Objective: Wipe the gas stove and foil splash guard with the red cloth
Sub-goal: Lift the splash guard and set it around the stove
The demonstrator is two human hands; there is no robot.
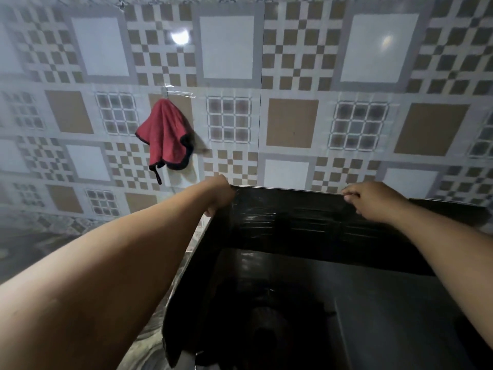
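Splash guard [293, 222]: dark folded panel, top edge held at both ends, probably to steady or shift it.
Left hand [220, 194]: curled over its corner.
Right hand [370, 197]: pinching its rim.
Red cloth [166, 134]: hangs on the wall up-left of the left grip, untouched.

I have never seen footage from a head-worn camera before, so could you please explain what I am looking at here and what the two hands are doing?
There is no machine: a person wears one wide-angle camera on the head, looking forward and down along both bare arms. The left hand and the right hand each grip the top edge of a dark, shiny splash guard, their fingers curled over its rim. The guard stands in front of a patterned tiled wall and folds around a dark area below, presumably the stove, which is too dim to make out. The red cloth hangs on the wall from a small hook, above and left of the left hand; neither hand touches it.
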